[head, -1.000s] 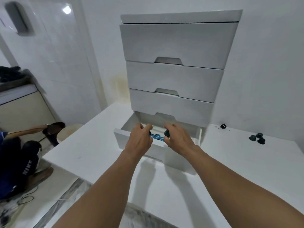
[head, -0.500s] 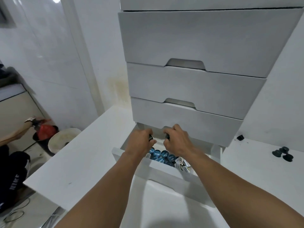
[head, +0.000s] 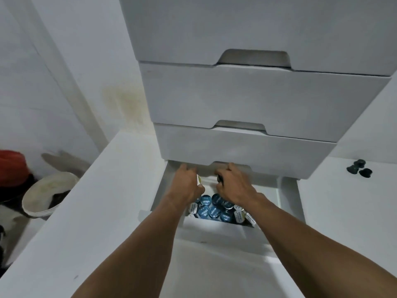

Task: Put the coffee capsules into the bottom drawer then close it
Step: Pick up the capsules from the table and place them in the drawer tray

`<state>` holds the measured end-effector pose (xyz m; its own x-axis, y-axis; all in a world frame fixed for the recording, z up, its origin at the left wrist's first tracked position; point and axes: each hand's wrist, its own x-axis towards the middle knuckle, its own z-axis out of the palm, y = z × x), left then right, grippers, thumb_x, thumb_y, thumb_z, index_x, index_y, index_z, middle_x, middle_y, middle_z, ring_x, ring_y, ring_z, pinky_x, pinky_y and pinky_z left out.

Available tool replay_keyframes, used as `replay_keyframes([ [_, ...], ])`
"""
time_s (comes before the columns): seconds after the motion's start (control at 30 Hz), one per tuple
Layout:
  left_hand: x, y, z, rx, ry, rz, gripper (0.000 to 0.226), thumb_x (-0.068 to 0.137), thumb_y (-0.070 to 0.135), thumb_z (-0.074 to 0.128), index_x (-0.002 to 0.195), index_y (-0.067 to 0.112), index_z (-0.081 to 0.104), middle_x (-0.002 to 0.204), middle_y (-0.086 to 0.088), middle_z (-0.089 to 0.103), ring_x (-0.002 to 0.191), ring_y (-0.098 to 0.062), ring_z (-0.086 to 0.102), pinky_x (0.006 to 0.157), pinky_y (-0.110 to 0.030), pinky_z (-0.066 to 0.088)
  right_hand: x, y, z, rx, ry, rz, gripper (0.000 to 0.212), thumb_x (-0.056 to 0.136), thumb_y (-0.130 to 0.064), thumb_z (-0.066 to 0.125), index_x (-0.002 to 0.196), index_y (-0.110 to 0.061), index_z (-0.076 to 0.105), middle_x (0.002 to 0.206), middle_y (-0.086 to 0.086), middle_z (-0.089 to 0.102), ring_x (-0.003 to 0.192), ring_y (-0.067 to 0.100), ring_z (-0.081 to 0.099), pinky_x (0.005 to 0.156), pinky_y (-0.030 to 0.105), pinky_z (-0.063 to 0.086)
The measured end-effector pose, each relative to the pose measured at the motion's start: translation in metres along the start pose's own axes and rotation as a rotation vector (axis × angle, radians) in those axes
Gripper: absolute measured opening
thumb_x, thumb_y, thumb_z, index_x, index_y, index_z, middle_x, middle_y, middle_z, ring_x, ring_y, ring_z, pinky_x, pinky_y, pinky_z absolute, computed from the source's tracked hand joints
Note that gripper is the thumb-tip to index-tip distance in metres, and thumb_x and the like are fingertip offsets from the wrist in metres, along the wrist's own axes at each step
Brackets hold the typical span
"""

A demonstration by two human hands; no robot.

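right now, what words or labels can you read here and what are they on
"origa" (roughly, letters blurred): on the blue capsule lids in the bottom drawer.
Print on the white capsule lids: too small to read.
Label on the held capsule in the left hand: unreadable.
No other text shows.

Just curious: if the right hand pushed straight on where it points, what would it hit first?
The right hand would probably meet the back wall of the bottom drawer first; depth is unclear.
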<state>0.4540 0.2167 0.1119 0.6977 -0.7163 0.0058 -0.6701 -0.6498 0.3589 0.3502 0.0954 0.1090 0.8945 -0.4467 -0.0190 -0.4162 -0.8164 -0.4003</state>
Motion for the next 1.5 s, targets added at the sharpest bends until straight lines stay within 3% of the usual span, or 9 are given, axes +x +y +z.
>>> replay_keyframes([
  [0.2, 0.027, -0.026, 0.012, -0.012, -0.07, 0.09, 0.033, 0.084, 0.033, 0.064, 0.105, 0.008, 0.061, 0.111, -0.01, 0.059, 0.099, -0.024, 0.053, 0.088, -0.034, 0.046, 0.018, 0.003, 0.017, -0.001, -0.017, 0.084, 0.042, 0.089, -0.018, 0.058, 0.129, -0.014, 0.046, 0.131, 0.012, 0.049, 0.114, 0.027, 0.051, 0.099, 0.038, 0.044],
  [0.33, 0.034, -0.037, 0.025, -0.062, -0.132, 0.121, 0.042, 0.085, 0.022, 0.065, 0.124, 0.014, 0.056, 0.121, -0.008, 0.049, 0.105, -0.022, 0.052, 0.093, -0.025, 0.041, 0.027, 0.005, 0.034, 0.023, -0.06, 0.116, 0.036, 0.09, -0.013, 0.055, 0.125, -0.014, 0.05, 0.127, 0.011, 0.049, 0.113, 0.028, 0.049, 0.097, 0.036, 0.043],
  [0.47, 0.043, -0.041, 0.039, -0.06, -0.155, 0.184, 0.047, 0.08, 0.017, 0.068, 0.126, 0.015, 0.056, 0.116, -0.009, 0.054, 0.102, -0.022, 0.053, 0.084, -0.024, 0.041, 0.036, 0.009, 0.048, 0.048, -0.093, 0.17, 0.043, 0.085, -0.012, 0.061, 0.126, -0.019, 0.051, 0.125, 0.009, 0.048, 0.112, 0.028, 0.051, 0.096, 0.036, 0.043],
  [0.67, 0.054, -0.042, 0.059, -0.064, -0.211, 0.209, 0.036, 0.084, 0.01, 0.065, 0.119, 0.01, 0.057, 0.117, -0.01, 0.058, 0.107, -0.02, 0.051, 0.091, -0.026, 0.044, 0.044, 0.018, 0.064, 0.097, -0.101, 0.228, 0.048, 0.085, -0.009, 0.057, 0.131, -0.018, 0.048, 0.13, 0.011, 0.049, 0.116, 0.03, 0.05, 0.098, 0.036, 0.043],
  [0.8, 0.059, -0.044, 0.067, -0.024, -0.283, 0.234, 0.047, 0.084, 0.012, 0.067, 0.128, 0.009, 0.05, 0.132, -0.013, 0.048, 0.119, -0.025, 0.046, 0.101, -0.033, 0.043, 0.048, 0.02, 0.069, 0.101, -0.082, 0.217, 0.04, 0.089, -0.012, 0.056, 0.128, -0.012, 0.048, 0.127, 0.014, 0.052, 0.113, 0.031, 0.052, 0.095, 0.036, 0.044],
  [1.0, 0.066, -0.044, 0.075, 0.006, -0.287, 0.232, 0.043, 0.086, 0.012, 0.065, 0.126, 0.007, 0.051, 0.133, -0.013, 0.045, 0.118, -0.027, 0.047, 0.097, -0.031, 0.044, 0.049, 0.022, 0.072, 0.157, -0.072, 0.182, 0.028, 0.087, -0.018, 0.056, 0.114, -0.014, 0.05, 0.114, 0.011, 0.054, 0.098, 0.031, 0.055, 0.077, 0.031, 0.044],
  [1.17, 0.066, -0.043, 0.078, 0.044, -0.279, 0.242, 0.045, 0.085, 0.01, 0.065, 0.128, 0.008, 0.05, 0.134, -0.013, 0.044, 0.12, -0.028, 0.046, 0.096, -0.032, 0.047, 0.044, 0.025, 0.074, 0.181, -0.169, 0.201, 0.037, 0.086, -0.016, 0.056, 0.123, -0.013, 0.049, 0.118, 0.013, 0.053, 0.104, 0.033, 0.054, 0.087, 0.039, 0.049],
  [1.33, 0.062, -0.041, 0.077, 0.133, -0.265, 0.254, 0.046, 0.087, 0.014, 0.062, 0.131, 0.012, 0.047, 0.135, -0.011, 0.045, 0.123, -0.029, 0.044, 0.1, -0.04, 0.043, 0.045, 0.03, 0.083, 0.157, -0.137, 0.178, 0.022, 0.09, -0.019, 0.052, 0.11, -0.009, 0.054, 0.105, 0.017, 0.059, 0.093, 0.036, 0.057, 0.077, 0.036, 0.047],
  [1.5, 0.061, -0.04, 0.078, 0.204, -0.256, 0.261, 0.043, 0.089, 0.019, 0.058, 0.13, 0.013, 0.048, 0.132, -0.011, 0.048, 0.123, -0.029, 0.045, 0.102, -0.043, 0.04, 0.044, 0.035, 0.093, 0.167, -0.116, 0.186, 0.021, 0.093, -0.018, 0.05, 0.108, -0.008, 0.06, 0.103, 0.018, 0.063, 0.091, 0.036, 0.059, 0.075, 0.034, 0.044],
])
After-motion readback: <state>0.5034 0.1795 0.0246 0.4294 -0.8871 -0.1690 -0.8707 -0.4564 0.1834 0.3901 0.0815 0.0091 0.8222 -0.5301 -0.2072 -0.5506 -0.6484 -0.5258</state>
